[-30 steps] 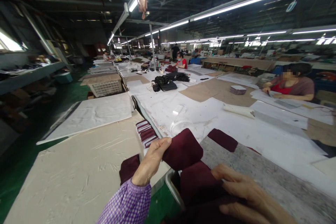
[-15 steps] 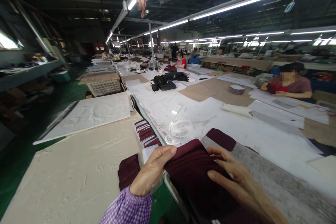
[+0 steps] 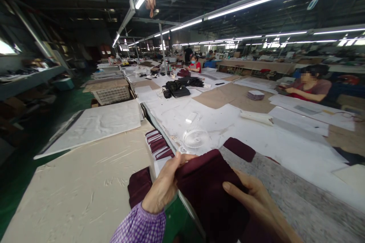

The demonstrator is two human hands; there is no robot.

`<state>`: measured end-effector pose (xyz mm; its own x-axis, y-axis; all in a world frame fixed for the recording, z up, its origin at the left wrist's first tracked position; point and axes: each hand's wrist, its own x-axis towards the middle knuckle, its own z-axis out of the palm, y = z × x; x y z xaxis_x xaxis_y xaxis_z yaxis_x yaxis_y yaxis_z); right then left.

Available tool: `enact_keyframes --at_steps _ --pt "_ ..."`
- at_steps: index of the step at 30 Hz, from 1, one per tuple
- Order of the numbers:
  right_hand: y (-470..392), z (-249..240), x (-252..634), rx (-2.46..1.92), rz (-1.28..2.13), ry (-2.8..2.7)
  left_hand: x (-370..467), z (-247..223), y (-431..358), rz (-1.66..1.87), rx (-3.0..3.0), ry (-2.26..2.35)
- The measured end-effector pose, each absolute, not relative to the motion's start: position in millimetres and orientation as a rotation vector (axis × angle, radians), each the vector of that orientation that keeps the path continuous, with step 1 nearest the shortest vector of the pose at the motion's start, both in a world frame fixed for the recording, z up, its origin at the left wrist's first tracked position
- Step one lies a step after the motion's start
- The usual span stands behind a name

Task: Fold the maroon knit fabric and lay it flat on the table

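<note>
Head view: the left hand [image 3: 162, 188] is pinching and the right hand [image 3: 256, 201] is clasping the maroon cloth [image 3: 211, 193], near centre between them. With either grip slackening, it could be slipping toward the green floor [image 3: 178, 214].

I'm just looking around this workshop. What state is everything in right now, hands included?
Held maroon cloth: off the table, between both hands.
Left hand: closed on its left edge.
Right hand: closed on its right side, thumb on top.
Loose maroon piece: lying flat.
White fan: cannot tell whether running.
Overhead lights: lit.
Plastic basket: covered on top.
Dark garments: heaped.
</note>
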<state>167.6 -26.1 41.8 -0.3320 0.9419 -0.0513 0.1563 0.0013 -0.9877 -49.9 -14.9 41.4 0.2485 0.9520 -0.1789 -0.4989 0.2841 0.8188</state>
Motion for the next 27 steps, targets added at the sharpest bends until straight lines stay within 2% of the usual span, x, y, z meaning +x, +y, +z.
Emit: enact_keyframes --at_steps 7,13,19,27 --pt "-31 42 157 -1.132 1.525 -1.269 -40 0 -34 1.257 0.572 0.362" --pt "-35 34 147 -1.120 1.549 -1.149 -23 -15 -48 1.295 0.526 0.442" --pt "-38 33 146 -1.152 1.556 -1.166 -16 -10 -45 1.292 0.491 0.650" --pt "-30 10 151 -1.209 1.324 -1.189 -16 -10 -41 1.261 0.495 0.702"
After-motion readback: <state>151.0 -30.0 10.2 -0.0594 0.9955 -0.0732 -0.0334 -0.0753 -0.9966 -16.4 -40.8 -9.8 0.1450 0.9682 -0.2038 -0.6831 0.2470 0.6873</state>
